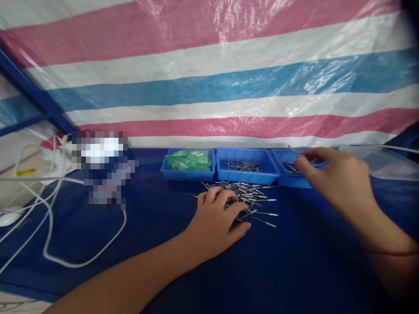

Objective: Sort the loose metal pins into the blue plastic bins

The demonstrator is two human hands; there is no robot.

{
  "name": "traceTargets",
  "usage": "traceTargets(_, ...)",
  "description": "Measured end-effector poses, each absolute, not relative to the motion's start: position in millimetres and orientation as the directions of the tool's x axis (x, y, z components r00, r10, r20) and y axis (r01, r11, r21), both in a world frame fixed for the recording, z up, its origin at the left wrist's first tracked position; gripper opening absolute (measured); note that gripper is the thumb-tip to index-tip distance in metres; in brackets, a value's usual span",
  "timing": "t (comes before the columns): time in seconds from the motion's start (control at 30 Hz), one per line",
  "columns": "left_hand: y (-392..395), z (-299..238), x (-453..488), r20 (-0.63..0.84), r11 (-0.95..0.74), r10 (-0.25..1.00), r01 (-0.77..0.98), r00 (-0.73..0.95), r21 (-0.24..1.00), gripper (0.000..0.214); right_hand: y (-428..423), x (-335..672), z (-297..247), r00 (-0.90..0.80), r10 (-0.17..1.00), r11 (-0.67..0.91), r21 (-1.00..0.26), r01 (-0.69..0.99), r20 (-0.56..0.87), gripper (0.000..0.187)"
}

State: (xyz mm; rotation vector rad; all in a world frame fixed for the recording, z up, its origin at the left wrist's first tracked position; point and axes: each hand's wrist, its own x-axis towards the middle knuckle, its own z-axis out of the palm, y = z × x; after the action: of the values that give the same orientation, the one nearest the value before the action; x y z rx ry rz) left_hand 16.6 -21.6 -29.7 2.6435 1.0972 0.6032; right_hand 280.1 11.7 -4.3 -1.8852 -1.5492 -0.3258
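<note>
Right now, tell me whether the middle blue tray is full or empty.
Nearly empty: the middle blue tray holds only a few metal pins.

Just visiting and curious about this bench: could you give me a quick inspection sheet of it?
Surface: dark blue table cover.
Job's things: loose pile of metal pins; three blue trays: left tray holds green bags, middle tray pins, right tray pins.
Clutter: clear plastic bag at far right.
Hands: left hand rests on the pile; right hand pinches one pin over the right tray.
Cables: white cables at left.
Surroundings: striped tarp behind.
</note>
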Motion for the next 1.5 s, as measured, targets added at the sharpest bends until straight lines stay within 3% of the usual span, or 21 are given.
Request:
traceTargets(0.17, -14.4, -32.1, 13.6, 0.273, -0.728, 0.686, 0.628, 0.674, 0.277, 0.017, 10.9, 267.8, -12.0, 0.172, 0.774, -0.013, -0.256, 0.966, 0.61, 0.029)
traceTargets(0.4, -10.0, -32.9, 16.7, 0.29, -0.746, 0.665, 0.629, 0.688, 0.219, 0.017, -9.9, 223.2, -8.2, -0.17, 0.738, 0.423, -0.25, 0.871, 0.653, 0.013)
traceTargets(0.57, -11.1, -32.4, 16.2, 0.35, -0.722, 0.691, 0.631, 0.633, 0.284, 0.019, -19.4, 206.7, -9.7, -0.318, 0.747, 0.576, -0.331, 0.747, 0.584, 0.011)
traceTargets(0.87, -10.6, -26.2, 15.3, 0.48, -0.647, 0.759, 0.426, 0.439, 0.633, 0.016, -24.7, 191.5, -15.3, -0.489, 0.774, 0.633, -0.5, 0.591, 0.402, 0.008)
traceTargets(1.03, -8.2, -29.4, 15.2, 0.411, -0.515, 0.851, 0.367, 0.327, 0.774, 0.014, -21.8, 197.2, -16.2, -0.35, 0.855, 0.515, -0.707, 0.484, 0.383, 0.015)
traceTargets(1.2, -8.9, -30.4, 17.3, 0.325, -0.474, 0.858, 0.371, 0.397, 0.799, 0.015, -22.0, 201.9, -17.9, -0.192, 0.907, 0.421, -0.789, 0.448, 0.375, 0.017)
traceTargets(1.5, -13.8, -31.3, 17.7, 0.388, -0.576, 0.79, 0.359, 0.474, 0.734, 0.015, -27.3, 194.9, -20.4, -0.21, 0.906, 0.424, -0.797, 0.431, 0.368, 0.011)
